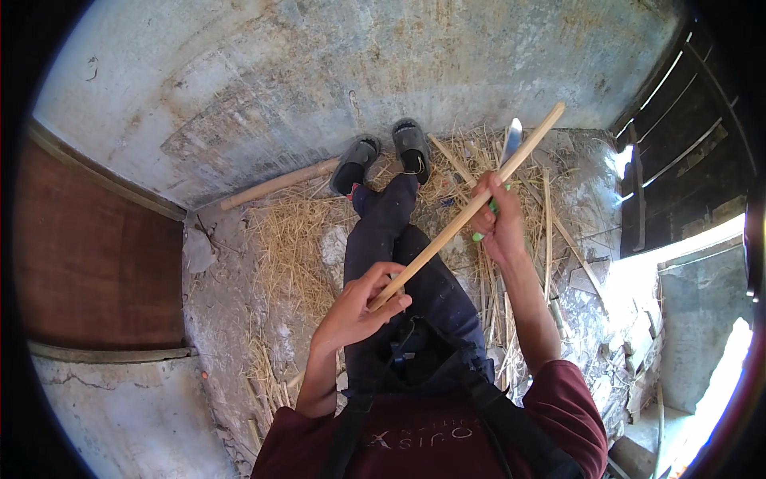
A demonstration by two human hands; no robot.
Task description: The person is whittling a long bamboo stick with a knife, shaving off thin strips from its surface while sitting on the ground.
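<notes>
Our stick (435, 243), held aslant

It runs from near left to far right over our legs (377, 227). Our left hand (351, 313) grasps the near end; our right hand (504, 227) has fingers clenched round a green-handled knife (512, 137).

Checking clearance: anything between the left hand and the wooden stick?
Nothing visible blocks it: the left hand holds the wooden stick near its lower end. The knife is farther up, in the right hand.
</notes>
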